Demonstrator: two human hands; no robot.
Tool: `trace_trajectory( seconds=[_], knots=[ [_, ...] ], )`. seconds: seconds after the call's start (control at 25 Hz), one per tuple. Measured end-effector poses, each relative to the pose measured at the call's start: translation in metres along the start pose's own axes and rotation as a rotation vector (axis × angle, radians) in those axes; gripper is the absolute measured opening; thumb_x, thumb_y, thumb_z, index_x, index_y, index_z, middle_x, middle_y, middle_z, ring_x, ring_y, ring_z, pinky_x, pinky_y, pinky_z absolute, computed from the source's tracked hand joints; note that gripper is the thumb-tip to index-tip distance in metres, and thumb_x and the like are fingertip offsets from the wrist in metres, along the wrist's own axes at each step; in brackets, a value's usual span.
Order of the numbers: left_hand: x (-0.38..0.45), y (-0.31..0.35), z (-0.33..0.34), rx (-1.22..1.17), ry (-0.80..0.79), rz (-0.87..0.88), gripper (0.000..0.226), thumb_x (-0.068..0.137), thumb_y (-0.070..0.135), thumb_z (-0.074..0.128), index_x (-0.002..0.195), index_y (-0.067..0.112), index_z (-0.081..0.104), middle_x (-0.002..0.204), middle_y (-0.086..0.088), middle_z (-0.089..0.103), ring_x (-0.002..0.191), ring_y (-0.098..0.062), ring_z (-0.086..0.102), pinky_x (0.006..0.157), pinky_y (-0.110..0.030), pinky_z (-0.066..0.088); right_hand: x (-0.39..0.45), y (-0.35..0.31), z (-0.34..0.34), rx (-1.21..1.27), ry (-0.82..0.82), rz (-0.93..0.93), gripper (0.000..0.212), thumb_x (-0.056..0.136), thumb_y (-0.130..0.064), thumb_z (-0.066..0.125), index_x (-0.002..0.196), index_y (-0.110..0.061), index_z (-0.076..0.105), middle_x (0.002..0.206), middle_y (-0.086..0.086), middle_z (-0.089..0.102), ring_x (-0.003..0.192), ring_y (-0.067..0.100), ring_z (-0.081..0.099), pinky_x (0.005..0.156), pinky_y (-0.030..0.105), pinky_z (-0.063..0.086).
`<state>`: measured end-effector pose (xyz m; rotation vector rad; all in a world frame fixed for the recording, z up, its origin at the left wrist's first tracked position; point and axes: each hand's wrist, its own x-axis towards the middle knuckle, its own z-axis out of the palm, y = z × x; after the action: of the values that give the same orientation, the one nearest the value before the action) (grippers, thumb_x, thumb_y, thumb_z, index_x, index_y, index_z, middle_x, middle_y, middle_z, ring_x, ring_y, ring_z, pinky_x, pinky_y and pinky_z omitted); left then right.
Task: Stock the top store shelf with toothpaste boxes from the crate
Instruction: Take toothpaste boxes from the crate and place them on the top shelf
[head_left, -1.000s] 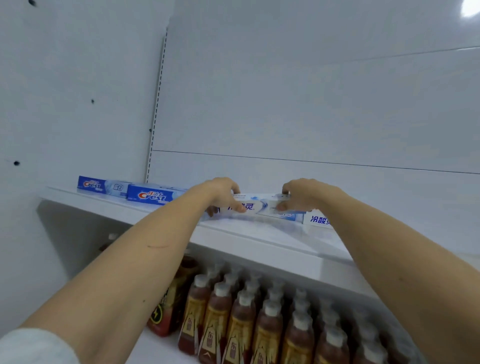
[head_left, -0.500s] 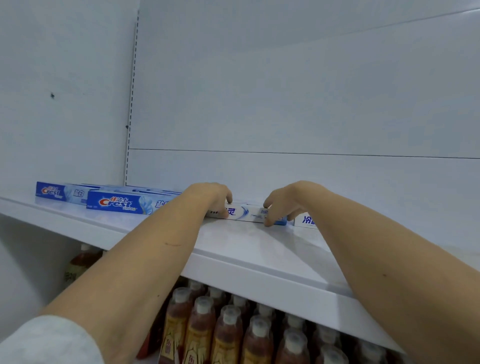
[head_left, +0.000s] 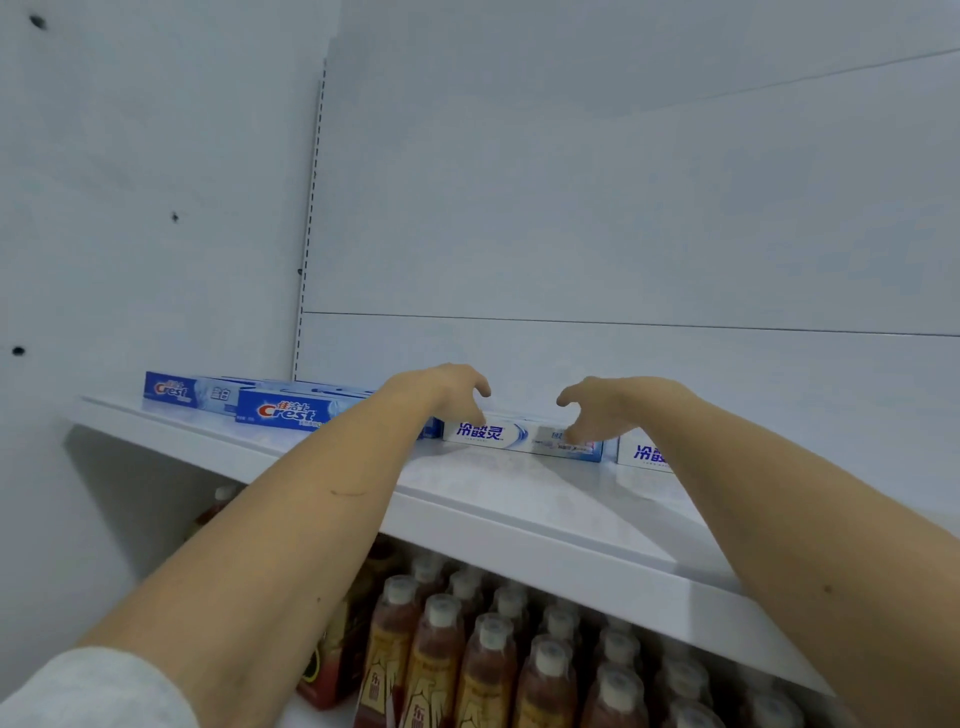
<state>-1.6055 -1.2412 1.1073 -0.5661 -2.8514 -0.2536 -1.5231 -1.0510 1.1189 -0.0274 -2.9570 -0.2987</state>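
Note:
A white and blue toothpaste box (head_left: 511, 438) lies lengthwise on the white top shelf (head_left: 519, 499), near the back wall. My left hand (head_left: 445, 391) hovers over its left end with loosely curled fingers, thumb lifted. Over the right end is my right hand (head_left: 605, 408), fingers loose, fingertips just at the box's top edge. Neither hand grips the box. Another white box (head_left: 641, 453) of the same kind sits to the right, partly hidden by my right forearm. Two blue Crest boxes (head_left: 283, 410) (head_left: 179, 391) lie to the left. The crate is out of view.
Below the top shelf stand several rows of brown drink bottles with white caps (head_left: 488, 654). A white side wall (head_left: 130, 208) closes the shelf on the left, and the white back panel (head_left: 623, 208) rises behind it. The shelf's front strip is bare.
Both hands held the white box against the shelf before; now they have let go and lifted slightly, fingers spread. The box stays lying on the shelf.

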Motion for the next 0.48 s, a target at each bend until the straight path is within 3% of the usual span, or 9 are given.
trace_trajectory(
  seconds=[0.08, 0.2, 0.32, 0.48],
  knots=[
    [-0.008, -0.006, -0.008, -0.129, 0.074, -0.007, 0.056, 0.094, 0.045, 0.058, 0.145, 0.028, 0.043, 0.149, 0.000, 0.043, 0.134, -0.024, 0.044, 0.112, -0.042, 0.035, -0.004, -0.005, -0.008, 0.130, 0.109, -0.034, 0.060, 0.097, -0.038, 0.052, 0.151, -0.023, 0.032, 0.155, 0.003, 0.032, 0.137, 0.027, 0.040, 0.109, 0.041, 0.034],
    [-0.029, -0.008, -0.019, -0.490, 0.185, 0.018, 0.058, 0.095, 0.054, 0.050, 0.144, 0.022, 0.047, 0.151, 0.000, 0.043, 0.137, -0.021, 0.041, 0.115, -0.037, 0.029, -0.010, -0.021, -0.015, 0.491, 0.248, -0.070, 0.057, 0.095, -0.048, 0.053, 0.144, -0.019, 0.043, 0.146, 0.007, 0.046, 0.129, 0.026, 0.048, 0.108, 0.040, 0.037],
    [-0.063, -0.009, -0.030, -0.740, 0.271, 0.042, 0.056, 0.101, 0.051, 0.040, 0.146, 0.018, 0.044, 0.151, -0.001, 0.043, 0.139, -0.019, 0.039, 0.109, -0.028, 0.025, -0.027, -0.057, -0.019, 0.796, 0.325, -0.136, 0.056, 0.094, -0.053, 0.049, 0.138, -0.018, 0.050, 0.141, 0.005, 0.052, 0.125, 0.023, 0.051, 0.105, 0.038, 0.039],
    [-0.122, -0.041, -0.044, -0.893, 0.375, 0.003, 0.059, 0.102, 0.055, 0.028, 0.147, 0.020, 0.043, 0.150, -0.004, 0.044, 0.139, -0.021, 0.037, 0.110, -0.036, 0.025, -0.055, -0.124, -0.025, 1.207, 0.352, -0.255, 0.055, 0.099, -0.052, 0.039, 0.141, -0.017, 0.048, 0.143, 0.000, 0.049, 0.129, 0.018, 0.047, 0.107, 0.036, 0.037]
  ],
)
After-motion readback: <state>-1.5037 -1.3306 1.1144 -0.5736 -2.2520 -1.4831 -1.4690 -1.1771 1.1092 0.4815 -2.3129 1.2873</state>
